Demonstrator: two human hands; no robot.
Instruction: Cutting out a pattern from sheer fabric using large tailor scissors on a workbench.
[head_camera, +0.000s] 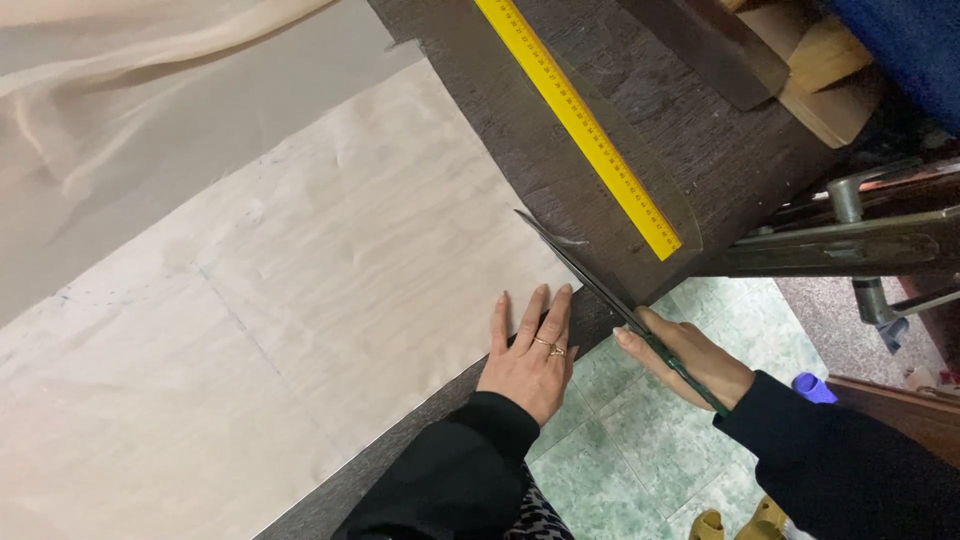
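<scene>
My left hand (527, 352) lies flat, fingers apart, on the near edge of a pale cream fabric sheet (300, 300) spread over a dark wooden table (560, 140). A ring sits on one finger. My right hand (690, 355) grips the green handle of long scissors (590, 270), whose dark blades point up and left to the fabric's right edge. Both arms wear black sleeves.
A yellow ruler on a clear plastic strip (585, 125) lies diagonally on the table. Sheer beige cloth (120, 90) is bunched at the top left. Wooden blocks (820, 80) and a metal frame (860, 235) stand right. Green tiled floor (640, 440) below.
</scene>
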